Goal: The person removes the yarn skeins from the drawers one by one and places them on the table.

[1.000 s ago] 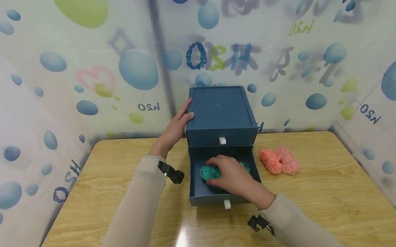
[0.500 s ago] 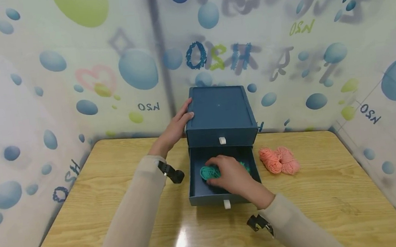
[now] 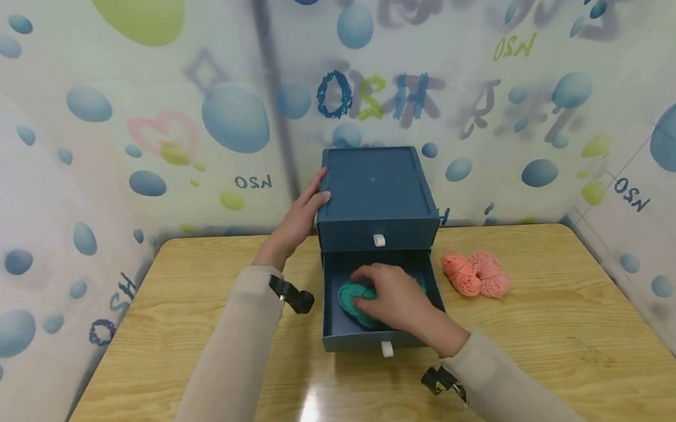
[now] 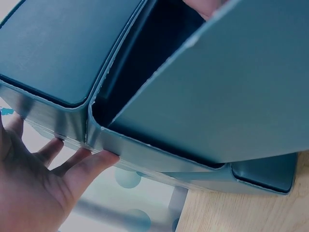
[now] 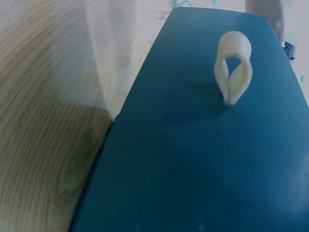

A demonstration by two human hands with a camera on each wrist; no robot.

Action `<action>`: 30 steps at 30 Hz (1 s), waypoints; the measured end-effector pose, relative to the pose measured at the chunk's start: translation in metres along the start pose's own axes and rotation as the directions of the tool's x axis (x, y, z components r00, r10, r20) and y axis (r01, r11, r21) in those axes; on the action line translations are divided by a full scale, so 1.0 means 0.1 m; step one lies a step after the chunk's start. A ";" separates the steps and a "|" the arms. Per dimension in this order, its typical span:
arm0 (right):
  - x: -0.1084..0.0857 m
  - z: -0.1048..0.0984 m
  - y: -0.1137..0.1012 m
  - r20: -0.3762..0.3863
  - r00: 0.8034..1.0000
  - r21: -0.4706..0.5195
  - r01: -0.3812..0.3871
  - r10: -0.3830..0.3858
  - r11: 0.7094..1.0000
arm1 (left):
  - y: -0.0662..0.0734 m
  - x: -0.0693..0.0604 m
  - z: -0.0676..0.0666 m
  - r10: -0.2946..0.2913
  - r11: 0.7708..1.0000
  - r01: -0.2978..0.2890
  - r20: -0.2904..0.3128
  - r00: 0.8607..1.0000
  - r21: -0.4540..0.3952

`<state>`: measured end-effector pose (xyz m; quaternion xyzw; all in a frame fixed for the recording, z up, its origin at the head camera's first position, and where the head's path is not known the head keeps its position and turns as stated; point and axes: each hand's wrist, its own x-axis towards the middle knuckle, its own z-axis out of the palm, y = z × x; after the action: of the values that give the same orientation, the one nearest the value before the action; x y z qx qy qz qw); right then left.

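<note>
A blue box (image 3: 375,183) with two stacked drawers stands on the table. Its lower drawer (image 3: 338,321) is pulled out. Inside that drawer, my right hand (image 3: 393,296) grips green yarn (image 3: 350,296) with curled fingers, thumb across the yarn. The hand hides part of the yarn; some green also shows on its far side. My left hand (image 3: 298,218) rests against the left side of the box, its fingertips on the side wall, as the left wrist view also shows. In the right wrist view, the drawer front with its white pull tab (image 5: 234,60) fills the picture; the hand itself is hidden.
Two balls of yarn, an orange one (image 3: 461,273) and a pink one (image 3: 491,274), lie side by side right of the box on the wooden table (image 3: 548,326). The upper drawer (image 3: 349,236) is closed. A patterned cloth (image 3: 223,58) hangs behind.
The green yarn has shifted slightly left and toward the front of the drawer, and more of it shows around the right thumb. The left hand and box look unmoved.
</note>
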<state>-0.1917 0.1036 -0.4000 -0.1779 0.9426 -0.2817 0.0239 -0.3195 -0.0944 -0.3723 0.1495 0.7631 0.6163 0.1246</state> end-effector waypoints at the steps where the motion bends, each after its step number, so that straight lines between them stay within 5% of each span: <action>1: 0.00 0.00 0.00 0.018 1.000 -0.012 -0.006 0.006 1.000 | 0.00 0.00 0.00 0.000 1.000 0.000 0.000 1.000 0.000; 9: 0.01 0.01 0.00 0.067 0.998 -0.031 0.004 -0.002 1.000 | 0.00 0.00 0.01 0.007 1.000 -0.007 0.008 1.000 -0.010; 30: -0.14 -0.19 -0.03 -0.113 0.993 0.074 -0.012 0.021 0.997 | -0.01 0.01 0.00 0.006 1.000 -0.006 0.016 1.000 -0.015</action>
<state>-0.1807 0.1161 -0.3837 -0.1528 0.9329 -0.3255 -0.0208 -0.3204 -0.0939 -0.3735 0.1560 0.7570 0.6211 0.1300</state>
